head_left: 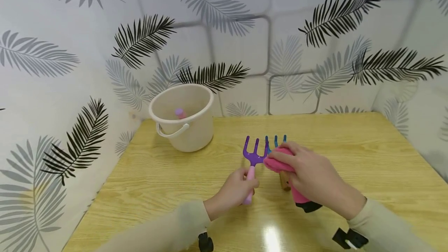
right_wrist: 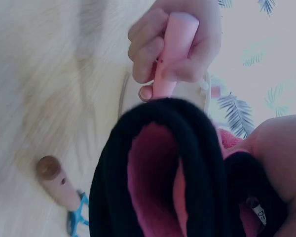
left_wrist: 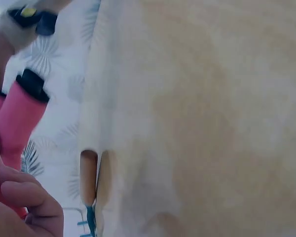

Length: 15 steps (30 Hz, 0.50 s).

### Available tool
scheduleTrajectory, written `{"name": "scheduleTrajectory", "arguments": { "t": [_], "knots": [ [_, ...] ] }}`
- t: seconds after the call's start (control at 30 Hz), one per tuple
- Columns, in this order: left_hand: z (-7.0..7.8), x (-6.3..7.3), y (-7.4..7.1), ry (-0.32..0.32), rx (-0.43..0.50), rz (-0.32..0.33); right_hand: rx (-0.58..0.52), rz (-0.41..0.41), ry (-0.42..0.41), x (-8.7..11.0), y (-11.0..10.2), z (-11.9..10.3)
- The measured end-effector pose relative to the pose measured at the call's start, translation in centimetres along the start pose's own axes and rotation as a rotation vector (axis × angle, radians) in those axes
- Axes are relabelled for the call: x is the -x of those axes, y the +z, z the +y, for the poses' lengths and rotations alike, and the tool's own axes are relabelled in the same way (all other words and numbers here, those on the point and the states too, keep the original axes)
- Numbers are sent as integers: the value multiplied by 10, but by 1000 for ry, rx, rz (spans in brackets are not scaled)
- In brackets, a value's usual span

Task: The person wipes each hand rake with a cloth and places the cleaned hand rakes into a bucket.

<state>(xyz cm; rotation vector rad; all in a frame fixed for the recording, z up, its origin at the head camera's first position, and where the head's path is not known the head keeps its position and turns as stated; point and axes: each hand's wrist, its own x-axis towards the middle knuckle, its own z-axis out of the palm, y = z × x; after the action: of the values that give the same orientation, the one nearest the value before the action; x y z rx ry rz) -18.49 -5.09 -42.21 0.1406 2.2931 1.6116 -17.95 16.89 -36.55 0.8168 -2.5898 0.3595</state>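
My left hand grips the pink handle of a purple garden hand fork, its tines pointing away from me. My right hand holds pink gloves with black cuffs, their fabric right at the fork's right tine in the head view. The right wrist view looks into an open glove cuff, with a second cuff beside it. Below the gloves a blue fork with a wooden handle lies on the table, partly hidden by the right hand and gloves.
On the wooden table, a cream bucket with its bail handle hanging down stands at the back left. Something with a pink and purple end shows inside it. Leaf-patterned covering rises behind and left of the table.
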Motion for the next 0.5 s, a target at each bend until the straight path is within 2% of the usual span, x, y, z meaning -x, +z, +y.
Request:
{"name": "scheduleTrajectory", "arguments": {
  "t": [0.17, 0.3, 0.4, 0.5],
  "knots": [
    [-7, 13, 5, -1, 103, -16, 77, -15, -59, -17, 11, -12],
    [-11, 18, 8, -2, 169, -40, 139, -80, -109, -22, 22, -21],
    [-11, 20, 9, 17, 151, -43, 162, -118, -125, -24, 27, -25],
    [-10, 23, 10, 58, 119, -31, 172, -100, -112, -27, 31, -26]
  ]
}}
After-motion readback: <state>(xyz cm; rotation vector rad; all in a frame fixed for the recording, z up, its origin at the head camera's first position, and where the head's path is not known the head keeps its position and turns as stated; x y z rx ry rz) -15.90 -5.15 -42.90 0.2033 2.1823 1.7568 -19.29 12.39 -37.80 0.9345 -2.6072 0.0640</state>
